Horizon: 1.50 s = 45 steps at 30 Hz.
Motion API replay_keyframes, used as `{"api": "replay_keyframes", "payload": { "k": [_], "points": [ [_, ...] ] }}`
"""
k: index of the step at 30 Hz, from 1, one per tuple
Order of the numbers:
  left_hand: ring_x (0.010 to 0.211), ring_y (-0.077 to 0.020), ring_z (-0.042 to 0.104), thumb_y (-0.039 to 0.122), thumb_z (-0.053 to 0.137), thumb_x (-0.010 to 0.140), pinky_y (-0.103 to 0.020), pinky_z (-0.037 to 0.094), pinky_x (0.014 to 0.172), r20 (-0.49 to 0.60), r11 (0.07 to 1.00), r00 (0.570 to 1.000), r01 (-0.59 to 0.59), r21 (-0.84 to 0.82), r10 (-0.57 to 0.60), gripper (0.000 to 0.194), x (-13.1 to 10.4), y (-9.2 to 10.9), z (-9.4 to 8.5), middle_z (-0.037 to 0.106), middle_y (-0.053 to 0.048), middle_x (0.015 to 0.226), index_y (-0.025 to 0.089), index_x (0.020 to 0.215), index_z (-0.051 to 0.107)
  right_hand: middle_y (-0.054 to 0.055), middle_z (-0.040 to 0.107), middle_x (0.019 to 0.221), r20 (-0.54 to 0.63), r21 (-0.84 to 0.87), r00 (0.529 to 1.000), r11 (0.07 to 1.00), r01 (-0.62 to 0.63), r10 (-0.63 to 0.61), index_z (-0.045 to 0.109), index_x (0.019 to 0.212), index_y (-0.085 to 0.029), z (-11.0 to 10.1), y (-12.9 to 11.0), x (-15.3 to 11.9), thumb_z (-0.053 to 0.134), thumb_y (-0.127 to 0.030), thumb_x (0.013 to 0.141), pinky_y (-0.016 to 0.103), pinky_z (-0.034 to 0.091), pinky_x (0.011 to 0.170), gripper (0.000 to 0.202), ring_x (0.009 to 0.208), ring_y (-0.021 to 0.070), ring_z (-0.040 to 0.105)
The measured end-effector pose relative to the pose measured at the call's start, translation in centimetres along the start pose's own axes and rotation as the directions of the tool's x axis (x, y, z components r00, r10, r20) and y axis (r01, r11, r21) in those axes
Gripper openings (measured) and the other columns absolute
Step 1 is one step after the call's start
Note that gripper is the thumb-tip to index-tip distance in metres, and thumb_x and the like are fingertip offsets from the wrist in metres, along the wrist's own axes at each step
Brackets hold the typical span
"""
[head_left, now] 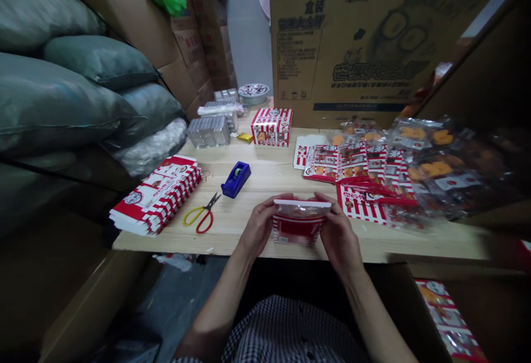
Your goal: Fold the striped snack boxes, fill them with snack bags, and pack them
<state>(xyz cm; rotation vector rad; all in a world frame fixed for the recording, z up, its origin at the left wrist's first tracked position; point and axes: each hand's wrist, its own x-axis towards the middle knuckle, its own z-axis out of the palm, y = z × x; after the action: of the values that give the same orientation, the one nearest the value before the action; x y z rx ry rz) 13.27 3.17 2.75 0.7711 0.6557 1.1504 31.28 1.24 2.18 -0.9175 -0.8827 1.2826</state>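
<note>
Box (298, 226) is held in the grip of left hand (259, 226) and right hand (340, 236). Scissors (208, 207) are seen at its nine o'clock.

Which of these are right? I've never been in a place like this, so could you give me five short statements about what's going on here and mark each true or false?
1. The left hand and the right hand both hold the red-and-white package. True.
2. The scissors have one yellow handle and one red handle. True.
3. The scissors are in the right hand. False: they lie on the table.
4. The blue tape dispenser is farther right than the scissors. True.
5. The sacks are piled on the person's right. False: the sacks are piled on the left.
</note>
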Motion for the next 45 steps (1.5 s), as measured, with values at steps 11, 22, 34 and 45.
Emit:
{"api": "replay_keyframes", "payload": {
  "k": [11,22,34,45],
  "points": [
    [0.113,-0.0292,0.066,0.018,0.061,0.082,-0.041,0.048,0.100,0.098,0.959,0.992,-0.105,0.265,0.082,0.029,2.2,1.2,-0.9,0.073,-0.013,0.118,0.016,0.104,0.080,0.005,0.076,0.109,0.087,0.115,0.989,0.985,-0.129,0.119,0.074,0.106,-0.023,-1.3,-0.5,1.0,0.066,-0.023,0.081,0.039,0.052,0.093,0.026,0.104,0.0247,0.068],
    [0.118,-0.0294,0.064,0.039,0.059,0.094,-0.039,0.046,0.102,0.128,0.945,0.992,-0.036,0.324,-0.006,0.039,0.5,1.5,-0.9,0.071,-0.014,0.124,0.017,0.124,0.071,0.004,0.076,0.104,0.020,0.028,0.999,0.999,-0.046,0.046,0.075,0.098,-0.024,-0.9,-0.9,1.1,0.069,-0.028,0.082,0.034,0.054,0.085,0.018,0.097,0.0222,0.070],
    [0.096,-0.0205,0.071,0.036,0.065,0.091,-0.032,0.051,0.089,-0.056,0.922,0.931,0.364,0.132,-0.360,0.034,-5.8,-3.6,-2.9,0.076,-0.011,0.110,0.017,0.117,0.073,0.003,0.077,0.104,0.115,0.096,0.862,0.858,-0.505,0.495,0.073,0.102,-0.024,-3.7,3.8,-5.9,0.072,-0.031,0.079,0.039,0.054,0.089,0.024,0.094,0.0220,0.071],
    [0.093,-0.0192,0.071,0.035,0.073,0.083,-0.034,0.051,0.093,0.104,0.759,0.878,0.338,0.557,-0.468,0.033,-4.1,-1.1,-6.8,0.078,-0.008,0.105,0.017,0.111,0.076,0.004,0.076,0.114,0.293,-0.285,0.847,0.886,-0.366,0.444,0.075,0.113,-0.027,-5.1,4.3,-4.8,0.066,-0.039,0.090,0.040,0.049,0.101,0.027,0.111,0.0248,0.067]
  ]
}}
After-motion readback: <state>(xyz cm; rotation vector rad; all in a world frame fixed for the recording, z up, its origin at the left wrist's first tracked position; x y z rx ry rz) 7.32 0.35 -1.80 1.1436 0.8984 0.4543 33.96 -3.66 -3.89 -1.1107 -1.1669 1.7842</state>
